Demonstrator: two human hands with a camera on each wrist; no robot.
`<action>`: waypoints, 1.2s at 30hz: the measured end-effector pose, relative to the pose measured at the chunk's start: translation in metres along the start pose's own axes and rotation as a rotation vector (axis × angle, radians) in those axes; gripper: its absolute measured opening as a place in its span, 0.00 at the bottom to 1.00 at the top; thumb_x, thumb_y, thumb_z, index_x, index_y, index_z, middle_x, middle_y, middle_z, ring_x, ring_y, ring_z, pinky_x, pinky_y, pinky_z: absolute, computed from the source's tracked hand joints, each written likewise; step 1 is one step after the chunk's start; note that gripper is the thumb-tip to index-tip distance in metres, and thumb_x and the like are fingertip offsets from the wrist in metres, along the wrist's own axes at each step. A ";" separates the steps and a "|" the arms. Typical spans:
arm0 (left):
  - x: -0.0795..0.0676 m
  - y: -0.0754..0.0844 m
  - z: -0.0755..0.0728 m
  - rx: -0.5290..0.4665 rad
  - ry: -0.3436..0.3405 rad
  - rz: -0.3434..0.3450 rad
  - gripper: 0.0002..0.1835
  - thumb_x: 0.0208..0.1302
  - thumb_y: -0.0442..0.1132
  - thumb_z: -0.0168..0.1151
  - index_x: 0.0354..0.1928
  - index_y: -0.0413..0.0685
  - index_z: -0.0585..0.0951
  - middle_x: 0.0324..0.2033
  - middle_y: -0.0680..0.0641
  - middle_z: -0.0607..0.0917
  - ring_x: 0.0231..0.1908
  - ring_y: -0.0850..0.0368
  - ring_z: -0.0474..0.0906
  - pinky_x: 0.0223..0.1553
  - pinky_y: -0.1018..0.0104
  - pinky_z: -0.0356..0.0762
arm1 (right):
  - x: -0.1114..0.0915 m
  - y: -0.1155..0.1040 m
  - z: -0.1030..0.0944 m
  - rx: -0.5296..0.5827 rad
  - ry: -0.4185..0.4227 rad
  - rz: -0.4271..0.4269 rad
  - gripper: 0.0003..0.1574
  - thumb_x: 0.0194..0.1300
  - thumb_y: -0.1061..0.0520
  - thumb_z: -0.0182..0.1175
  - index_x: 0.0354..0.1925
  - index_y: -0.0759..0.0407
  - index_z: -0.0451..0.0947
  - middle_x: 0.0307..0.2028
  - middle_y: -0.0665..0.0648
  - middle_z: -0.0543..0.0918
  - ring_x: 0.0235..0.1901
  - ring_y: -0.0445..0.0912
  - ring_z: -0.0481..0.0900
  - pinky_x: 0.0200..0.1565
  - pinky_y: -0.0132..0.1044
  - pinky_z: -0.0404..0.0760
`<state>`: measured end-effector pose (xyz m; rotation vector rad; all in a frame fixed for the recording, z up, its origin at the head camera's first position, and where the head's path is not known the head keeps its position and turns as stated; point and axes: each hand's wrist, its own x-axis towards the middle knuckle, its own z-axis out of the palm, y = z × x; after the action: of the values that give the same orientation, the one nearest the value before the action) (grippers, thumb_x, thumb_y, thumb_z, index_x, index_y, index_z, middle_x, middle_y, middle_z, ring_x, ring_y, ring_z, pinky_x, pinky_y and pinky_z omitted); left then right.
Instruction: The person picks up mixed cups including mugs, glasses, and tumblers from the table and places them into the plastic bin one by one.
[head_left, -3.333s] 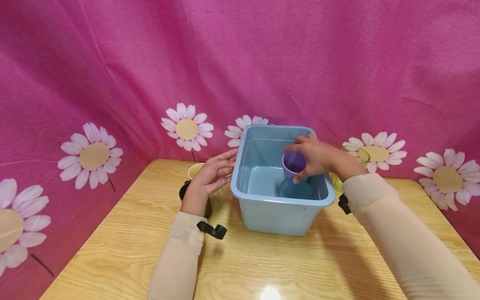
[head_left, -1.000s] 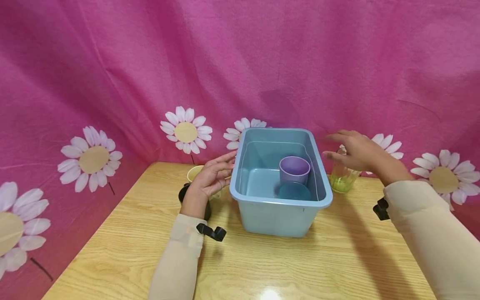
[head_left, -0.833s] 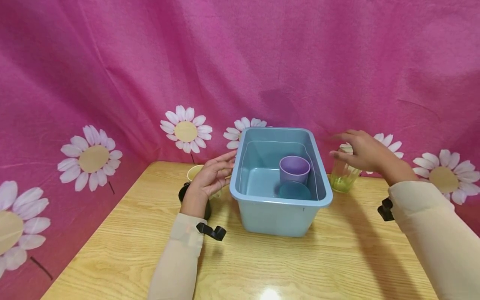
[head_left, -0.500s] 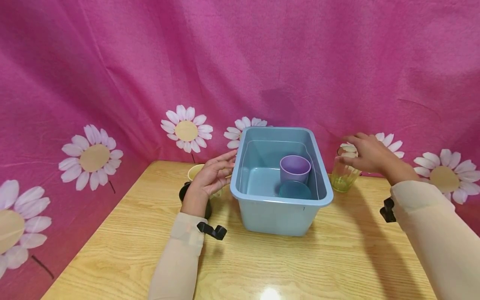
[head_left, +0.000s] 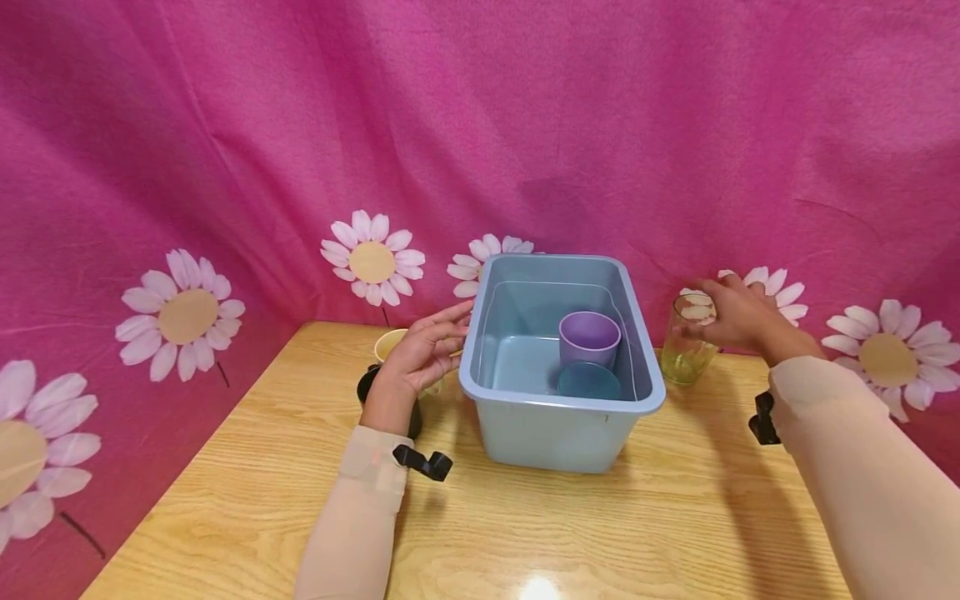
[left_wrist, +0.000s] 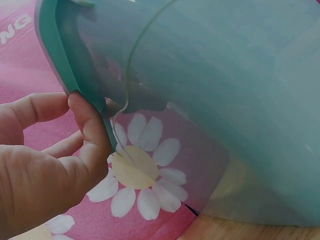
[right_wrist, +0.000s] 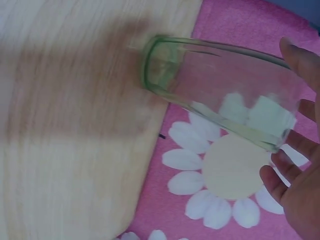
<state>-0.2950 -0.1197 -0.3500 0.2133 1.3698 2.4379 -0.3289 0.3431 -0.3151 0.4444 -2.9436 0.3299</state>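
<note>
A light blue plastic tub [head_left: 555, 433] stands mid-table. Inside it, toward the right, a purple cup [head_left: 589, 337] is upright behind a round teal cup or bowl [head_left: 589, 381]. The fingertips of my left hand [head_left: 420, 354] touch the tub's left rim; in the left wrist view they lie along the rim's edge. My right hand [head_left: 738, 317] is spread around the top of a tall greenish drinking glass [right_wrist: 215, 90] right of the tub. In the right wrist view, thumb and fingers lie on opposite sides of the glass's rim, with the fingers only loosely bent.
Partly hidden behind my left hand are a black cup [head_left: 367, 385] and a pale yellow cup [head_left: 388, 340]. A pink curtain [head_left: 480, 125] with white daisies hangs along the back and left side of the wooden table [head_left: 570, 533].
My right hand has let go of the purple cup inside the tub, moved out to the right and come down around the drinking glass's rim. The left hand stays at the tub.
</note>
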 end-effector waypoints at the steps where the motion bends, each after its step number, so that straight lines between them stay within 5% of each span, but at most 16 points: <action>1: 0.000 0.000 0.000 0.001 -0.001 0.000 0.29 0.74 0.25 0.49 0.75 0.43 0.68 0.71 0.39 0.71 0.47 0.54 0.84 0.47 0.59 0.84 | 0.000 0.001 0.002 0.002 0.000 0.006 0.52 0.59 0.37 0.71 0.70 0.63 0.66 0.60 0.80 0.65 0.47 0.78 0.65 0.44 0.71 0.67; 7: 0.001 0.000 0.000 0.010 -0.014 0.005 0.29 0.74 0.25 0.48 0.75 0.43 0.68 0.72 0.39 0.70 0.47 0.53 0.83 0.47 0.59 0.84 | -0.001 0.007 0.013 0.023 0.011 0.046 0.56 0.59 0.36 0.70 0.71 0.68 0.64 0.60 0.81 0.63 0.51 0.78 0.62 0.50 0.71 0.61; 15: 0.001 -0.001 0.000 0.009 -0.005 0.005 0.30 0.73 0.24 0.49 0.75 0.43 0.68 0.72 0.39 0.70 0.46 0.54 0.83 0.46 0.60 0.84 | 0.002 0.004 0.018 0.022 0.018 0.047 0.48 0.61 0.41 0.66 0.69 0.67 0.65 0.57 0.82 0.63 0.51 0.78 0.60 0.47 0.68 0.60; 30: -0.001 -0.001 0.000 0.002 -0.006 0.006 0.29 0.74 0.25 0.50 0.75 0.43 0.68 0.72 0.39 0.70 0.47 0.53 0.83 0.47 0.59 0.84 | 0.010 -0.001 0.013 -0.034 0.016 -0.046 0.42 0.58 0.44 0.69 0.63 0.65 0.73 0.50 0.78 0.69 0.47 0.72 0.63 0.42 0.64 0.68; 36: 0.000 -0.001 -0.001 0.002 -0.005 0.003 0.29 0.74 0.25 0.50 0.75 0.44 0.69 0.71 0.39 0.71 0.49 0.53 0.82 0.49 0.58 0.84 | 0.013 -0.005 0.005 -0.033 0.019 -0.070 0.42 0.55 0.45 0.68 0.62 0.66 0.74 0.52 0.77 0.70 0.52 0.71 0.62 0.46 0.64 0.62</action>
<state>-0.2951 -0.1202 -0.3510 0.2219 1.3713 2.4370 -0.3404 0.3337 -0.3165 0.5352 -2.9027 0.2744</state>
